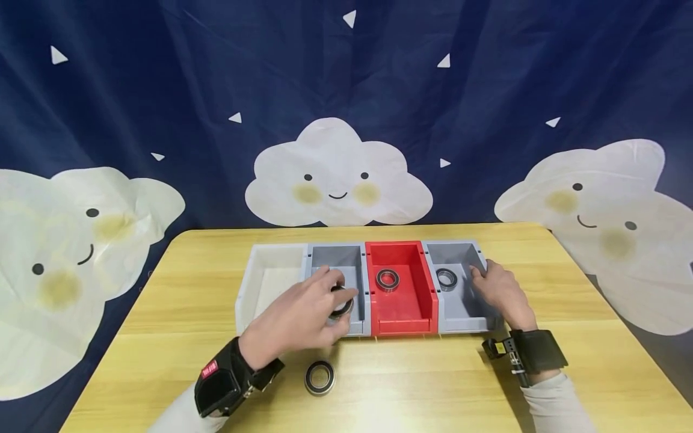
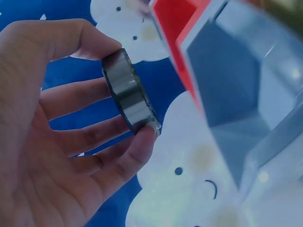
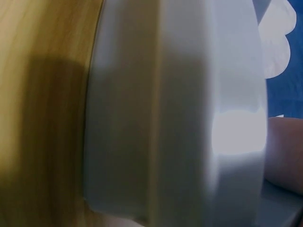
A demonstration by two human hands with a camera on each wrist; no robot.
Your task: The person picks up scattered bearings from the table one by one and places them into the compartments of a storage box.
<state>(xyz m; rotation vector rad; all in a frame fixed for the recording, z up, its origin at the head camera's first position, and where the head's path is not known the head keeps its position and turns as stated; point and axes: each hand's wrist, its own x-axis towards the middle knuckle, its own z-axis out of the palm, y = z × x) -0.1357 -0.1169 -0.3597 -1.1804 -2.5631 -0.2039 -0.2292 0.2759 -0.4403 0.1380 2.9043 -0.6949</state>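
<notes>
My left hand (image 1: 300, 316) is over the left grey bin (image 1: 337, 255), pinching a ball bearing (image 2: 129, 92) by its outer rim between thumb and fingertips. In the left wrist view the bearing's shiny metal edge shows. At the right end of the bin row, my right hand (image 1: 506, 291) grips the side wall of the right grey bin (image 1: 465, 310); a finger (image 3: 285, 153) shows beyond that bin in the right wrist view. One bearing (image 1: 454, 279) lies inside this bin. Another bearing (image 1: 397, 280) lies in the red bin (image 1: 403, 313).
A white bin (image 1: 276, 276) forms the row's left end, partly behind my left forearm. One more bearing (image 1: 309, 379) lies flat on the wooden table (image 1: 411, 385), in front of the bins. Behind the table hangs a dark blue curtain (image 1: 303, 66) with clouds.
</notes>
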